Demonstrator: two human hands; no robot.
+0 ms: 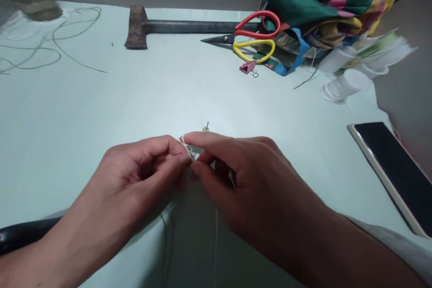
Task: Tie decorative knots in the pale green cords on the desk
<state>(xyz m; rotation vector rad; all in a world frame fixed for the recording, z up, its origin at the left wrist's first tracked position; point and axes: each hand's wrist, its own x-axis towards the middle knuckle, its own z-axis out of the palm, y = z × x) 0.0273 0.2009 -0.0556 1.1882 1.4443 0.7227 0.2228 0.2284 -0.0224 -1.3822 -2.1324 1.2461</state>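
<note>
Near the middle of the table, my left hand (145,171) is closed, thumb and forefinger pinched together where a white thread (188,151) crosses their tips. My right hand (243,166) is also closed on the thread, which loops over its forefinger and runs down to the thumb. A length of the same white thread hangs below the right hand toward the table's near edge. Just beyond the fingers, a small greenish piece with a thin stem (206,127) sticks out; most of it is hidden by the hands. Dark strands hang under the left hand.
A hammer-like tool (137,27) lies at the back, beside red-and-yellow-handled scissors (229,39) and a pink binder clip (249,67). Colourful cloth (303,6), white spools (347,84) and a phone (394,171) are on the right. Loose cord (57,45) lies back left.
</note>
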